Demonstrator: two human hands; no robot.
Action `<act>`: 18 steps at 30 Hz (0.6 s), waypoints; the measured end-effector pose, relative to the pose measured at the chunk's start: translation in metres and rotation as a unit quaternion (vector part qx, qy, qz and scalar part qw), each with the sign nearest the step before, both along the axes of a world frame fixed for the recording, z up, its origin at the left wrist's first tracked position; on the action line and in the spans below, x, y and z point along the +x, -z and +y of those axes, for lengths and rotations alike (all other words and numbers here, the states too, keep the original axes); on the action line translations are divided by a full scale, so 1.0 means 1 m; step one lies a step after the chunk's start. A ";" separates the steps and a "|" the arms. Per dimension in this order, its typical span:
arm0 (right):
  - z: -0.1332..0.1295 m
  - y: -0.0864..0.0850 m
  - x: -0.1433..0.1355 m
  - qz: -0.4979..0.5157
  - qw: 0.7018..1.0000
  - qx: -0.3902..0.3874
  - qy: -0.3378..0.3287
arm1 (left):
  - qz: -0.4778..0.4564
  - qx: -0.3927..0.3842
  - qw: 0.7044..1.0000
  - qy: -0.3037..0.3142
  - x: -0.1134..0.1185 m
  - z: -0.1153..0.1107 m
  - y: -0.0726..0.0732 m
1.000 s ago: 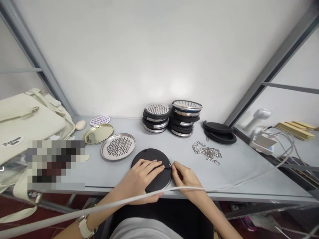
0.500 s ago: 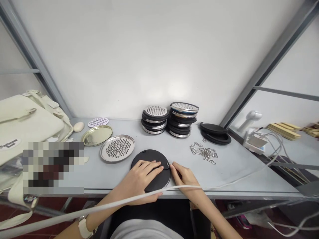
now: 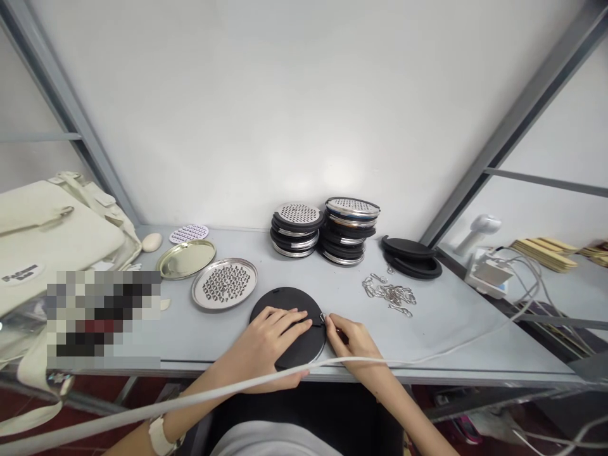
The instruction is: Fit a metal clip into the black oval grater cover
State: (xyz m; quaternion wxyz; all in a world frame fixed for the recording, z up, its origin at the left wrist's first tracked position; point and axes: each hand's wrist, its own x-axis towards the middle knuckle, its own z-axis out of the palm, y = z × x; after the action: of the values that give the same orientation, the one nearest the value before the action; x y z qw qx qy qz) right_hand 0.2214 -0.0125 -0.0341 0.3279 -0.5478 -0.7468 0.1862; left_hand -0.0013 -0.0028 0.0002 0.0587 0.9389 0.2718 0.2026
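L hand (image 3: 266,339) lies flat, fingers spread, pressing on the black disc (image 3: 289,303) at the front edge of the table (image 3: 451,323); palm down, not clenched. R hand (image 3: 354,342) sits just beside the disc's right rim, fingertips pinched on a small metal clip (image 3: 323,317) touching that rim; clip is tiny, so exact engagement w/ the rim is unclear. A white cable (image 3: 389,362) crosses in front of both wrists. Behind: grater plate (image 3: 224,283), gold lid (image 3: 186,258), stacked discs (image 3: 325,231), loose clips (image 3: 389,294).
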 end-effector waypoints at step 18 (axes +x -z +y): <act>0.000 0.002 0.001 0.005 1.000 -0.001 -0.007 | 0.013 0.018 1.000 -0.002 0.000 0.000 0.001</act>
State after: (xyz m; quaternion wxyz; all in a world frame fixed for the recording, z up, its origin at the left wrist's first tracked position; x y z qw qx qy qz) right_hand 0.2227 -0.0123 -0.0359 0.3298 -0.5418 -0.7489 0.1918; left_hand -0.0015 -0.0026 -0.0011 0.0379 0.9419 0.2708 0.1953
